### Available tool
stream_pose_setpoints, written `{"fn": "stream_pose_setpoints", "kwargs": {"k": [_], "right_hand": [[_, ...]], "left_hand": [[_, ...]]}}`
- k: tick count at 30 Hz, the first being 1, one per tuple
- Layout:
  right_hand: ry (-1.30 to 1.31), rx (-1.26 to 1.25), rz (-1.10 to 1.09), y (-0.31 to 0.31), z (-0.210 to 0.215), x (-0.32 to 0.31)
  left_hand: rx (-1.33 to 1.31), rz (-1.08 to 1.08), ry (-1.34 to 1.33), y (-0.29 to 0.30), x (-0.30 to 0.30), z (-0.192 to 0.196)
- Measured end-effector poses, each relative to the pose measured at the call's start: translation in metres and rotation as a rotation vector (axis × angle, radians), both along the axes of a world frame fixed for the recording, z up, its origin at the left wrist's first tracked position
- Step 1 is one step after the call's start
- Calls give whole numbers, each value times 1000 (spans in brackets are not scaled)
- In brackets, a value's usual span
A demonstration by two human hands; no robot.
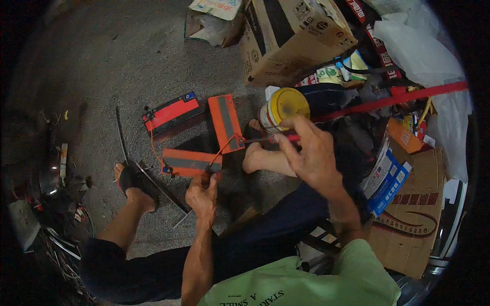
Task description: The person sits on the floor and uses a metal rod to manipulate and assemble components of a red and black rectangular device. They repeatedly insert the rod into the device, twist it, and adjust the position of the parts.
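Observation:
Three block-shaped batteries sit on the floor: a red-topped battery (173, 115) at the back left, an orange battery (224, 122) right of it, and another orange battery (189, 161) nearer me. My left hand (202, 196) is closed at the near battery's right end, its thumb and finger pinching the end of a short orange-brown wire (222, 151). That wire runs up to the right-hand battery's near terminal. My right hand (312, 153) grips a red-handled screwdriver (293, 137), whose thin shaft points left toward that terminal. A second wire (155, 145) links the left two batteries.
A yellow-lidded tub (289, 104) stands beside my right foot. At the back is a cardboard box (286, 43); flattened cardboard (411, 219) and a blue box (390, 183) lie at right. Thin metal rods (158, 186) lie by my left foot. Clutter lines the left edge.

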State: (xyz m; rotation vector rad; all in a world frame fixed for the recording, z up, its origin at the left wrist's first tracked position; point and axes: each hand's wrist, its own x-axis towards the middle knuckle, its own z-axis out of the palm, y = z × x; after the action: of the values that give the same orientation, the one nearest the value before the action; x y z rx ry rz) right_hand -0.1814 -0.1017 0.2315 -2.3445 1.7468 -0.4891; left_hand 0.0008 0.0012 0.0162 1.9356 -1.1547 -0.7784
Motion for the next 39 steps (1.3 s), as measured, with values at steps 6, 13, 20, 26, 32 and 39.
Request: {"fn": "stream_pose_setpoints", "kwargs": {"k": [6, 13, 20, 26, 32, 39], "right_hand": [[120, -24, 127, -37, 7, -42], [40, 98, 127, -37, -10, -45], [108, 85, 85, -31, -12, -50], [129, 215, 122, -20, -16, -49], [2, 399, 317, 13, -54, -17], [222, 795, 223, 71, -152, 45]], "left_hand": [[-245, -368, -311, -19, -16, 14], [-271, -733, -502, -78, -64, -1], [-276, -810, -681, -91, -69, -15], [-85, -921, -531, -79, -47, 17], [-328, 275, 290, -10, 30, -23], [135, 289, -173, 54, 150, -168]]}}
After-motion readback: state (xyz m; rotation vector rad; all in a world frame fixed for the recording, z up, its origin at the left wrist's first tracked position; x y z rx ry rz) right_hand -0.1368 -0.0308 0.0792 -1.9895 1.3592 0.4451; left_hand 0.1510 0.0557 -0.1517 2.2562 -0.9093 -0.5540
